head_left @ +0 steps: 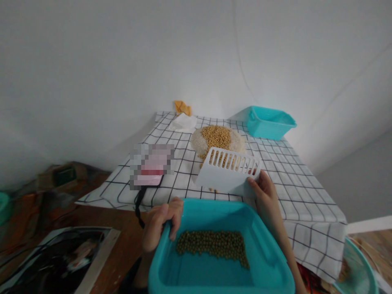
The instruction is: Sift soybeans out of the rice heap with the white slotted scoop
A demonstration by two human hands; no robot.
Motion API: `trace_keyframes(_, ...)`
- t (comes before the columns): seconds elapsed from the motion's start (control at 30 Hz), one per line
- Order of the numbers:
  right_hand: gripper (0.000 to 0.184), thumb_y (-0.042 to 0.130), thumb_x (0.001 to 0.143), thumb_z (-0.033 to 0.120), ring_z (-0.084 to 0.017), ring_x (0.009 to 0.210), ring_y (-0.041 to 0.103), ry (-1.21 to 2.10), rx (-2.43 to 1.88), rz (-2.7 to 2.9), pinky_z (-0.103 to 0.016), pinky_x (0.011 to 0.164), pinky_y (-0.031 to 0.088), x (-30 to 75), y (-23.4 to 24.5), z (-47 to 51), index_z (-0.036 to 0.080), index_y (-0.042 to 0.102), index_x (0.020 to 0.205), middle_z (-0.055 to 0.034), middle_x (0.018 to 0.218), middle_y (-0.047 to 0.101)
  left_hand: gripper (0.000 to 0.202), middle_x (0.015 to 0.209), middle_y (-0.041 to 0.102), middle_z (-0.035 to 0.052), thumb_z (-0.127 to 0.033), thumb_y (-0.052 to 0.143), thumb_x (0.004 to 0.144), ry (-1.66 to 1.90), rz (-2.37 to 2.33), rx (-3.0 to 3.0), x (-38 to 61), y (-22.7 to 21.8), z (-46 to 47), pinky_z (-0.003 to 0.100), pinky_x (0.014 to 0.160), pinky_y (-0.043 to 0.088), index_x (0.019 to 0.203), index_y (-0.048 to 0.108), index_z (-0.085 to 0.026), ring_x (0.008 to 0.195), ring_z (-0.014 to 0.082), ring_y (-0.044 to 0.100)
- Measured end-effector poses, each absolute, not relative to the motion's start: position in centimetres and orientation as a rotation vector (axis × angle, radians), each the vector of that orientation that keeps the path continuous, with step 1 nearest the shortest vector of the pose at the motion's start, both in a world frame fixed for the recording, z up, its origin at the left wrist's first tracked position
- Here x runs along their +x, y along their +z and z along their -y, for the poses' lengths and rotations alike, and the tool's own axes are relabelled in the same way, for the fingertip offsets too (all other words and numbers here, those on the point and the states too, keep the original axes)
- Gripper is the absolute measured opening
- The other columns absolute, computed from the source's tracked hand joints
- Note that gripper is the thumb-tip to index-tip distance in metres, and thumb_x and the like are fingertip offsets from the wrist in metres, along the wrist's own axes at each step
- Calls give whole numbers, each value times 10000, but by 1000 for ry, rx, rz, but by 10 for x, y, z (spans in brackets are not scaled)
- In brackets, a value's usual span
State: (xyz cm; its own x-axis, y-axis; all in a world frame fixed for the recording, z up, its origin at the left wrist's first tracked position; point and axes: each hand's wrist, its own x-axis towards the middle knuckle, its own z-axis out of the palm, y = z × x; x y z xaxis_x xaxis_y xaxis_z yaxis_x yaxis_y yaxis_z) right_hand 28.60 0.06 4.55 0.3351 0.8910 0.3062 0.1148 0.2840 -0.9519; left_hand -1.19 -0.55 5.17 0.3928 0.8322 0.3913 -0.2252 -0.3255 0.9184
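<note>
My left hand [162, 222] is closed over the left rim of a turquoise plastic basin [199, 275] at the table's front edge. Small dark green beans [211, 245] lie in a band across the basin's floor. My right hand [265, 190] grips the right end of a white slotted plastic panel [223, 179], with the thumb on its near face. The panel stands tilted just behind the basin, its row of slots at the top. Behind it, yellowish soybeans [217, 136] are heaped on pale grains [199, 143], partly hidden by the panel. A few soybeans show below its lower edge.
A second turquoise basin [269, 124] stands at the back right of the checked tablecloth [297, 188]. A pixelated pink object [153, 167] with a black strap lies left. White crumpled material [183, 122] and an orange cloth [183, 108] are at the back, near the wall.
</note>
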Motion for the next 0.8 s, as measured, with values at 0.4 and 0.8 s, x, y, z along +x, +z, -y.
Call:
trace_keyframes(0.4, 272, 777, 825, 353, -255, 966, 681, 988, -1109, 1049, -376, 850, 529, 280, 60, 2, 276, 739, 1083, -32, 1071, 774, 670, 465, 509, 6, -407, 272, 1084, 1189, -504, 1507, -10, 52, 5, 405, 803, 370, 500, 543, -223, 544, 198, 447)
trace_keyframes(0.8, 292, 814, 773, 346, -256, 893, 718, 1129, -1064, 926, -352, 750, 558, 280, 67, 4, 256, 769, 1048, -48, 1076, 803, 667, 476, 502, -2, -388, 268, 1089, 1194, -473, 1516, -11, 51, 5, 398, 806, 361, 502, 537, -219, 539, 189, 451)
